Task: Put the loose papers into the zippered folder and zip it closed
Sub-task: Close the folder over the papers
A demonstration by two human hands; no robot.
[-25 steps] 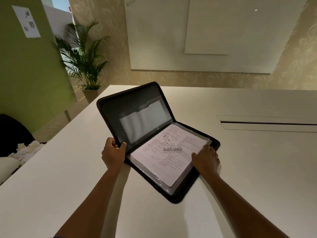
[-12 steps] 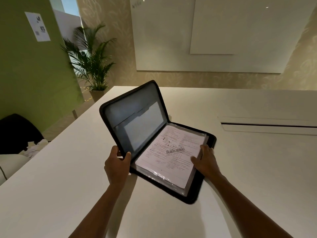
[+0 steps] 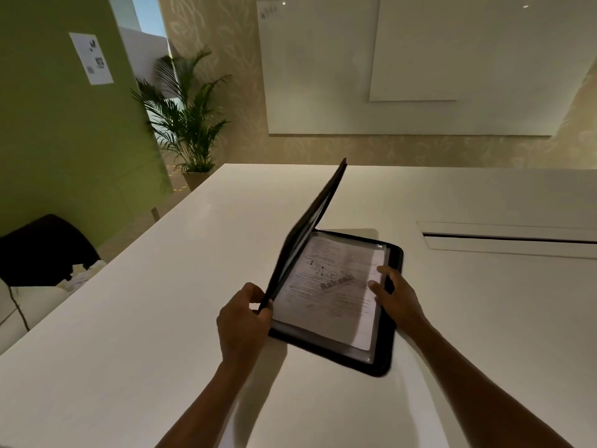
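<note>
A black zippered folder (image 3: 384, 360) lies on the white table (image 3: 129, 318), its right half flat. The printed papers (image 3: 332, 292) sit on that half under a clear sleeve. The folder's left cover (image 3: 307, 231) stands nearly upright, edge-on to me. My left hand (image 3: 242, 321) grips the near corner of that raised cover. My right hand (image 3: 395, 300) rests on the right edge of the papers, fingers spread and fairly straight.
A long cable slot (image 3: 507, 237) is set into the table to the right. A dark chair (image 3: 42, 250) and white clutter stand left of the table. A potted palm (image 3: 187, 124) stands by the green wall; a whiteboard hangs behind.
My left hand has swung the left cover up from a wide-open tilt to almost vertical, over the papers. My right hand stays on the papers' right edge.
</note>
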